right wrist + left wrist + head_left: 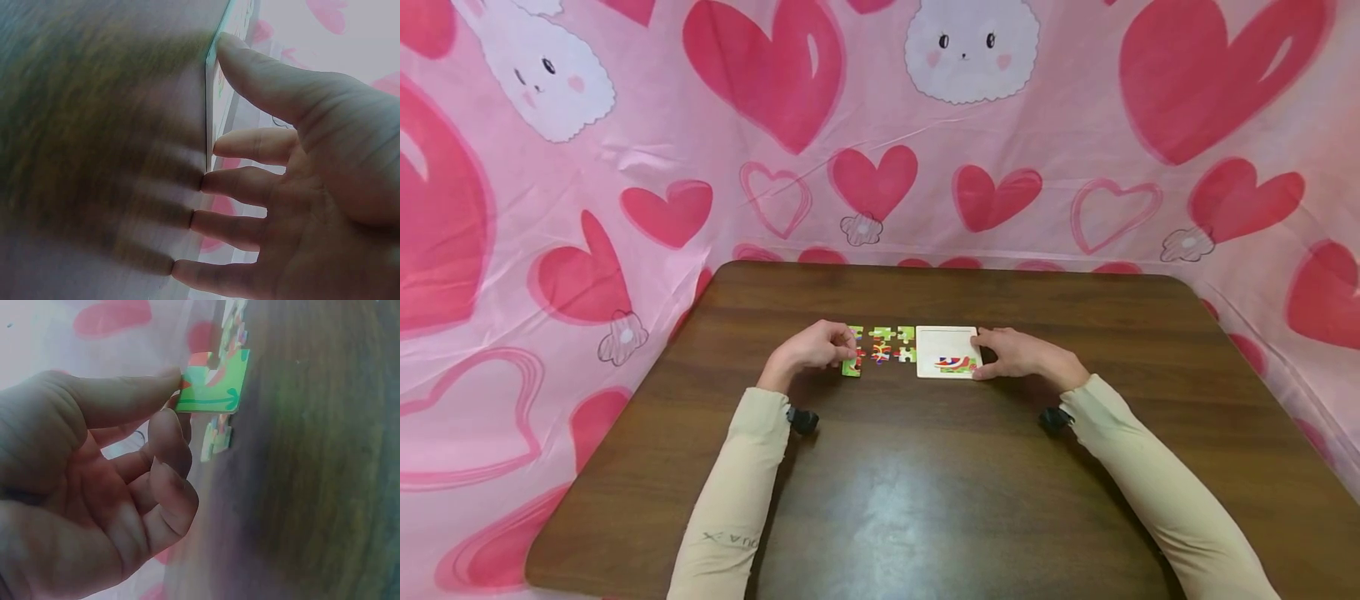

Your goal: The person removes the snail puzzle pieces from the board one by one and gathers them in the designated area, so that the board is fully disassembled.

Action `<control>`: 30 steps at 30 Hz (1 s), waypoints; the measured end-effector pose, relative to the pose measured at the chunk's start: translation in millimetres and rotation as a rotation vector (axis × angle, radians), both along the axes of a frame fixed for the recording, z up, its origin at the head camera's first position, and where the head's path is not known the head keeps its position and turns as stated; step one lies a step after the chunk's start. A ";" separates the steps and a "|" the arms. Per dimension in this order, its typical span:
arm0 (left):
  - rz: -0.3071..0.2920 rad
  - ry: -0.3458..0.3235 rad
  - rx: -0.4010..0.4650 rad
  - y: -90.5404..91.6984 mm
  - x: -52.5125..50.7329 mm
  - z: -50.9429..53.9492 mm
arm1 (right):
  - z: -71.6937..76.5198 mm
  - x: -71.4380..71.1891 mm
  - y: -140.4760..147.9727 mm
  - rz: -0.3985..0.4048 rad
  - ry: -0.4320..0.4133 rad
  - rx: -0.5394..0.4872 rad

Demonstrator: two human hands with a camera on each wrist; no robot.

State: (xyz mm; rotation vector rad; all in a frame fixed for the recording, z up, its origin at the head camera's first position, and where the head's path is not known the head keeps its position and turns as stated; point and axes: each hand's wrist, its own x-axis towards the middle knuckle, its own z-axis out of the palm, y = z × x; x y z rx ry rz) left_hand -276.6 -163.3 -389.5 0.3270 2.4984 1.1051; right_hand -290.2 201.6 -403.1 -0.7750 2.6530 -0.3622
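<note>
Between thumb and fingers, my left hand pinches a green puzzle piece with a red and white patch and a darker green line. In the head view it is over the left end of the loose puzzle pieces, which lie in two rows left of the board. The white puzzle board lies flat, with a colourful part of a picture in its lower right corner. My right hand touches the board's right edge with thumb and index finger; its other fingertips rest on the table, fairly straight.
The brown wooden table has rounded corners. A pink cloth with hearts and animal faces hangs behind it and along both sides. A small black device is on the left wrist, and another on the right.
</note>
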 end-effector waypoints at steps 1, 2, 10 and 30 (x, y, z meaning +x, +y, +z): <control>0.002 -0.005 0.001 -0.4 -0.4 -0.4 | 0.4 0.2 0.0 -0.001 -0.001 -0.003; 0.002 -0.010 0.000 -0.9 -0.8 -1.2 | 0.4 0.3 0.1 0.003 0.003 -0.001; 0.022 -0.039 -0.005 -4.2 -2.1 -7.6 | 0.7 0.5 0.1 -0.016 -0.017 0.000; 0.081 0.019 0.002 6.9 8.1 11.2 | -0.7 -0.5 0.3 -0.044 -0.037 -0.007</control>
